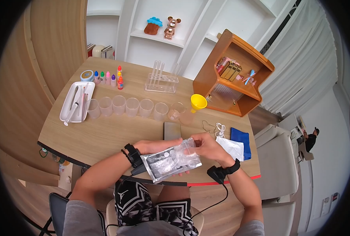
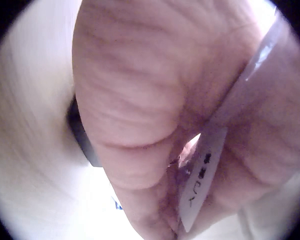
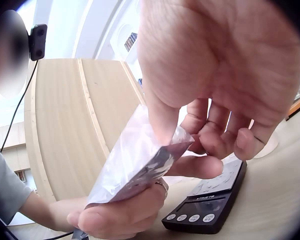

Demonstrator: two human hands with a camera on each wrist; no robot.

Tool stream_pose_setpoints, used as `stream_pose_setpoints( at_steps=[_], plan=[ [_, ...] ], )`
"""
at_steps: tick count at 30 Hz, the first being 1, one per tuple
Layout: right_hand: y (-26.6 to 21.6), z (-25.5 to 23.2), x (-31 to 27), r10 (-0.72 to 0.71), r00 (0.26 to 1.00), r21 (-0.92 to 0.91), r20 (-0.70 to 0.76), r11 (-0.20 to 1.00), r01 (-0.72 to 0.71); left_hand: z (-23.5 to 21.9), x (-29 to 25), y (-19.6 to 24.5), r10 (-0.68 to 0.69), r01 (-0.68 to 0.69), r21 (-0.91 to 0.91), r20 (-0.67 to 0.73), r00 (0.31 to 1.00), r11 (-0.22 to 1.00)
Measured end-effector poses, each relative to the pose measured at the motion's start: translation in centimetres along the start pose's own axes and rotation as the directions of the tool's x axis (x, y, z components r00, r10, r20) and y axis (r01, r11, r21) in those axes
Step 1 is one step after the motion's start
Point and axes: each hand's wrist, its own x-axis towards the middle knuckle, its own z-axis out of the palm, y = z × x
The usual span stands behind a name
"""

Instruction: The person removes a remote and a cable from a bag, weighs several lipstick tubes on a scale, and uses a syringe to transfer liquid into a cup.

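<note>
A zip-style pouch (image 1: 165,167), clear on one face and silver foil on the other, is held tilted over the table's front edge. My left hand (image 3: 122,215) grips it from beneath, thumb along its side; a ring shows on one finger. In the left wrist view a pale strip (image 2: 202,185) of the pouch with black print lies in the palm. My right hand (image 1: 208,147) pinches the pouch's upper edge between thumb and fingers. Just beyond stands a small black digital scale (image 3: 205,205) with a silver plate. Clear material inside the pouch is hard to make out.
A row of clear plastic cups (image 1: 132,107) spans the middle. Behind stand a test tube rack (image 1: 162,84) and small dropper bottles (image 1: 108,78). A white tray (image 1: 67,106) of tools lies left. Right are a yellow funnel (image 1: 198,102), wooden shelf (image 1: 206,78), blue cloth (image 1: 241,139) and white cloth (image 1: 230,148).
</note>
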Motion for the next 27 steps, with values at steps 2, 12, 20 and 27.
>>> stream_pose_setpoints(
  at_steps=[2, 12, 20, 27],
  plan=[
    [0.8, 0.0, 0.3, -0.016, 0.999, -0.186, -0.033, 0.982, 0.009, 0.0, 0.0, 0.0, 0.006, -0.006, -0.011, 0.001, 1.0, 1.0],
    [-0.4, -0.5, -0.7, -0.019, 0.998, 0.066, -0.06, 0.998, 0.023, 0.6, -0.1, 0.2, 0.047, -0.048, -0.051, -0.016, 0.999, 0.998],
    [-0.9, -2.2, -2.4, -0.176, 0.976, -0.211, -0.126, 0.966, 0.147, 1.1, -0.1, 0.8, 0.048, -0.057, -0.106, -0.082, 0.995, 0.993],
    [-0.5, -2.4, -1.5, 0.124, 0.979, 0.041, 0.159, 0.99, -0.132, 0.2, 0.1, 0.3, 0.028, -0.029, -0.052, -0.031, 0.999, 0.998]
  ],
)
